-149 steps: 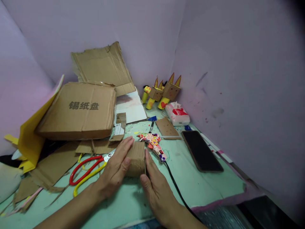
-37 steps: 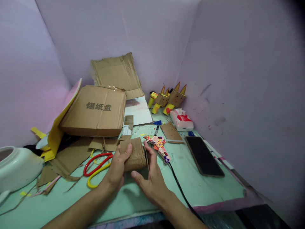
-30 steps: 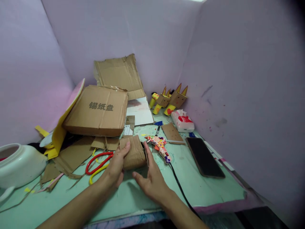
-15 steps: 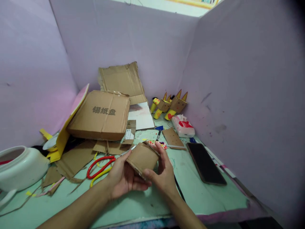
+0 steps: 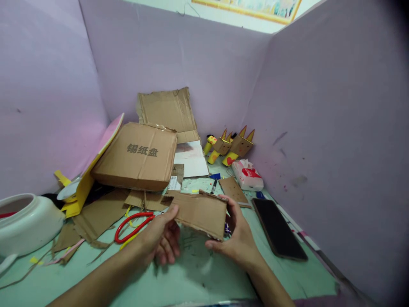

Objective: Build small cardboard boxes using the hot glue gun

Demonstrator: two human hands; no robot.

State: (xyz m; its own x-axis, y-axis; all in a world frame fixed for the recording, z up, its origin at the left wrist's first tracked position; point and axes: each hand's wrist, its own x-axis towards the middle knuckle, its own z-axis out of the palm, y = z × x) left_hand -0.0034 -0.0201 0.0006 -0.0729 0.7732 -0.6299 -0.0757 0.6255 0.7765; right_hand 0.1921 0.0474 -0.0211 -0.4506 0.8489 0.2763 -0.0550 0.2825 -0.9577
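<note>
Messy mint-green table (image 5: pixel 191 281), with left fingers (image 5: pixel 174 241) pinching one end of a cardboard strip (image 5: pixel 198 213), right fingers (image 5: pixel 235 209) clasping the other, probably for steadiness.

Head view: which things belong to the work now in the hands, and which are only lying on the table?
In the work:
cardboard, gripped by the right hand and touched by the left hand
scissors, perhaps, though not held

Only lying about, it seems:
phone
tissues
figures
white pot
</note>
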